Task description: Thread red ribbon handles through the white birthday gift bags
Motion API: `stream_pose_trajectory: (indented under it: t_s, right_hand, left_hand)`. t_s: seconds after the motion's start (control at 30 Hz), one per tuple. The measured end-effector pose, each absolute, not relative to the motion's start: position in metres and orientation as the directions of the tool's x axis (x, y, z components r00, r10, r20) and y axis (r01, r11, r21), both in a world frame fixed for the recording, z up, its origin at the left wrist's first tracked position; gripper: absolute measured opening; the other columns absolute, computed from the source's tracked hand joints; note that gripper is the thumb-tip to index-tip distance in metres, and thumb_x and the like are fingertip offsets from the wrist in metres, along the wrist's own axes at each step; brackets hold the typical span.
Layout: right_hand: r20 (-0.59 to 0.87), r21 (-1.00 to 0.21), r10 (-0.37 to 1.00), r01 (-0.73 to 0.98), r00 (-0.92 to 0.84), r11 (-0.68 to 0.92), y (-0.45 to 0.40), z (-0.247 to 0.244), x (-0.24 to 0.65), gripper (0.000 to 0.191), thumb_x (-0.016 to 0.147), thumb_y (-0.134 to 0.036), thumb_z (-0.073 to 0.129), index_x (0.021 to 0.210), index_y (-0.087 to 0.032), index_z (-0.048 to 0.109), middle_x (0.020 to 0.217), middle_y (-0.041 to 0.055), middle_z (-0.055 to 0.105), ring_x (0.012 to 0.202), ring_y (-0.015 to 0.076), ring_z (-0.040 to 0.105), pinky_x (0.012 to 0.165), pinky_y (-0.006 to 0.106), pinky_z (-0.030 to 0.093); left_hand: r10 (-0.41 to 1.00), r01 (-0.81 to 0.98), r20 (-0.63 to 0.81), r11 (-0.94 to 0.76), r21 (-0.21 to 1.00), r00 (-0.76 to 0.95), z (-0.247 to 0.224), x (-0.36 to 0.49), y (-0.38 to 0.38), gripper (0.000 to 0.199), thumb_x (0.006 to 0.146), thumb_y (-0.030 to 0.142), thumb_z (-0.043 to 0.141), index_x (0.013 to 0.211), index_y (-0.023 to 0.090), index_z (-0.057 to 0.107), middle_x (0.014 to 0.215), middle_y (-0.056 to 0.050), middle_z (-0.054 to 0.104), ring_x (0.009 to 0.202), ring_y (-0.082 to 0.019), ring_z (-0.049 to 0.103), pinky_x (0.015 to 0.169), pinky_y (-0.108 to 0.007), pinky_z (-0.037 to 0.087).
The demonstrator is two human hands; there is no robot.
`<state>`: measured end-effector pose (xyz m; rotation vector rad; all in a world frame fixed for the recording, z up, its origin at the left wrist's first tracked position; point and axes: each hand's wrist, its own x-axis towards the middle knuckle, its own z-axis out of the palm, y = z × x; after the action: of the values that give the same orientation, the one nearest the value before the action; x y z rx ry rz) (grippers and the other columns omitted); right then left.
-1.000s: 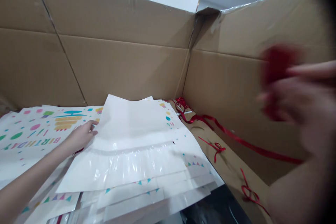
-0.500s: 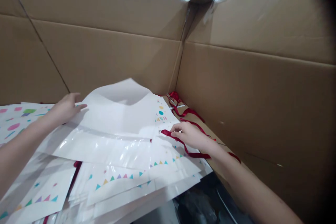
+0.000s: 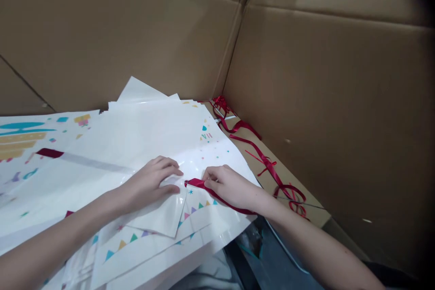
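Observation:
A stack of glossy white plastic gift bags (image 3: pixel 112 145) printed with bright birthday shapes and bunting lies at the centre and left. My left hand (image 3: pixel 151 183) presses on a folded flap of the top bag (image 3: pixel 159 213), its fingers curled over the crease. Beside it, my right hand (image 3: pixel 226 184) pinches a red satin ribbon (image 3: pixel 200 185), whose end lies on the bag and whose length runs under my wrist. The two hands are almost touching. Lower bags show teal and purple bunting at the front edge.
Tall brown cardboard walls (image 3: pixel 136 41) meet in a corner behind the bags. Loose red ribbon pieces (image 3: pixel 268 165) lie along a cardboard strip to the right. Dark fabric and clear plastic (image 3: pixel 261 249) show below the stack's front right edge.
The raised white bag layer has been folded down under my left hand. My right hand has moved left with the ribbon, and the view has tilted further down.

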<state>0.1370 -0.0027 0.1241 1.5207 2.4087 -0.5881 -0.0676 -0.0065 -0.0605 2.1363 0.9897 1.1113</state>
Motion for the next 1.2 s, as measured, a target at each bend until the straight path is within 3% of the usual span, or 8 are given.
stream_pose_trajectory:
  t_s: [0.23, 0.33, 0.6, 0.77, 0.9, 0.97, 1.07, 1.2]
  right_hand:
    - [-0.477, -0.163, 0.796, 0.927, -0.373, 0.337, -0.002, 0.131, 0.13, 0.021, 0.09, -0.011, 0.052, 0.074, -0.018, 0.064, 0.065, 0.0001, 0.064, 0.06, 0.0133, 0.053, 0.057, 0.025, 0.034]
    - [-0.481, -0.173, 0.793, 0.927, -0.375, 0.333, -0.002, 0.128, 0.13, 0.021, 0.09, -0.011, 0.052, 0.076, -0.018, 0.066, 0.069, 0.0003, 0.065, 0.063, 0.0133, 0.053, 0.059, 0.025, 0.036]
    - [-0.434, -0.293, 0.804, 0.907, -0.407, 0.301, -0.004, 0.103, 0.117, 0.011, 0.096, -0.026, 0.058, 0.104, -0.021, 0.063, 0.075, -0.0017, 0.064, 0.066, 0.0141, 0.055, 0.06, 0.025, 0.039]
    - [-0.549, -0.176, 0.745, 0.924, -0.379, 0.34, -0.004, 0.131, 0.129, 0.013, 0.096, -0.022, 0.054, 0.088, -0.02, 0.064, 0.077, 0.0, 0.065, 0.066, 0.0138, 0.054, 0.06, 0.026, 0.039]
    - [-0.488, -0.191, 0.739, 0.883, -0.464, 0.428, -0.005, 0.133, 0.132, 0.02, 0.095, -0.013, 0.049, 0.089, -0.02, 0.066, 0.083, 0.0016, 0.068, 0.073, 0.0154, 0.058, 0.067, 0.027, 0.042]
    - [-0.467, -0.152, 0.733, 0.862, -0.495, 0.484, -0.007, 0.13, 0.132, 0.017, 0.095, -0.014, 0.051, 0.091, -0.02, 0.066, 0.089, 0.0032, 0.07, 0.077, 0.0167, 0.059, 0.071, 0.028, 0.043]
    - [-0.533, -0.057, 0.747, 0.897, -0.399, 0.438, -0.01, 0.127, 0.134, 0.022, 0.1, -0.019, 0.049, 0.083, -0.021, 0.063, 0.078, 0.0024, 0.067, 0.069, 0.0164, 0.057, 0.065, 0.028, 0.04]
    - [-0.504, 0.015, 0.749, 0.862, -0.431, 0.507, -0.012, 0.125, 0.137, 0.018, 0.102, -0.024, 0.046, 0.093, -0.021, 0.062, 0.085, 0.0061, 0.069, 0.073, 0.0197, 0.061, 0.065, 0.03, 0.038]
  left_hand:
    - [0.778, 0.315, 0.528, -0.624, 0.715, 0.341, -0.069, -0.063, -0.007, 0.031, 0.1, 0.047, 0.056, 0.119, 0.029, 0.071, 0.127, -0.008, 0.066, 0.12, -0.027, 0.055, 0.102, -0.045, 0.045]
    - [0.79, 0.323, 0.512, -0.608, 0.725, 0.337, -0.067, -0.062, -0.009, 0.03, 0.101, 0.046, 0.053, 0.119, 0.03, 0.071, 0.128, -0.006, 0.066, 0.122, -0.027, 0.054, 0.102, -0.045, 0.044]
    - [0.762, 0.291, 0.513, -0.634, 0.717, 0.396, -0.067, -0.063, -0.011, 0.029, 0.101, 0.047, 0.054, 0.118, 0.03, 0.071, 0.128, -0.005, 0.066, 0.123, -0.027, 0.054, 0.103, -0.041, 0.043]
    - [0.74, 0.254, 0.541, -0.657, 0.71, 0.4, -0.066, -0.066, -0.011, 0.026, 0.097, 0.044, 0.061, 0.115, 0.029, 0.071, 0.124, -0.005, 0.067, 0.118, -0.027, 0.057, 0.1, -0.041, 0.046]
    - [0.724, 0.237, 0.564, -0.675, 0.699, 0.397, -0.067, -0.066, -0.01, 0.026, 0.097, 0.047, 0.061, 0.113, 0.029, 0.071, 0.121, -0.005, 0.068, 0.115, -0.027, 0.059, 0.098, -0.04, 0.046]
    - [0.729, 0.254, 0.564, -0.673, 0.695, 0.389, -0.069, -0.066, -0.01, 0.027, 0.096, 0.047, 0.061, 0.114, 0.029, 0.071, 0.122, -0.005, 0.068, 0.115, -0.027, 0.059, 0.099, -0.041, 0.045]
    - [0.724, 0.278, 0.565, -0.681, 0.677, 0.397, -0.071, -0.066, -0.011, 0.027, 0.097, 0.045, 0.06, 0.117, 0.029, 0.069, 0.125, -0.005, 0.067, 0.117, -0.027, 0.059, 0.101, -0.041, 0.044]
    - [0.723, 0.327, 0.559, -0.686, 0.65, 0.407, -0.071, -0.066, -0.012, 0.031, 0.098, 0.047, 0.058, 0.119, 0.025, 0.067, 0.128, -0.007, 0.067, 0.118, -0.028, 0.059, 0.101, -0.041, 0.043]
